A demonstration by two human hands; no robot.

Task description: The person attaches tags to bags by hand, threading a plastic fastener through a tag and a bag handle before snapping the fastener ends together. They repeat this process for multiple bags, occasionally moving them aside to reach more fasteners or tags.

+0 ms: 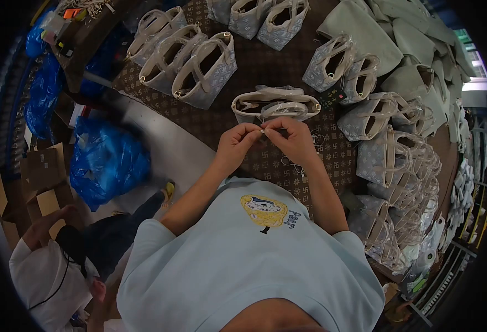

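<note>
My left hand (238, 145) and my right hand (294, 142) meet at the fingertips, each closed in a pinch. Between them shows a small white piece (263, 131); its kind I cannot tell. Just beyond the fingers stands a pale patterned handbag (247, 117), its top open and its handles wrapped in clear plastic. The right fingers overlap the near side of this bag. Thin white strings (291, 162) lie on the brown patterned tabletop (265, 160) beside my right hand.
Similar handbags stand at the back left (206, 72), far back (284, 23) and in rows along the right (384, 160). Grey-green pieces (359, 33) are heaped at the back right. On the left are a blue plastic bag (108, 160), cardboard boxes (44, 171) and another person (50, 271).
</note>
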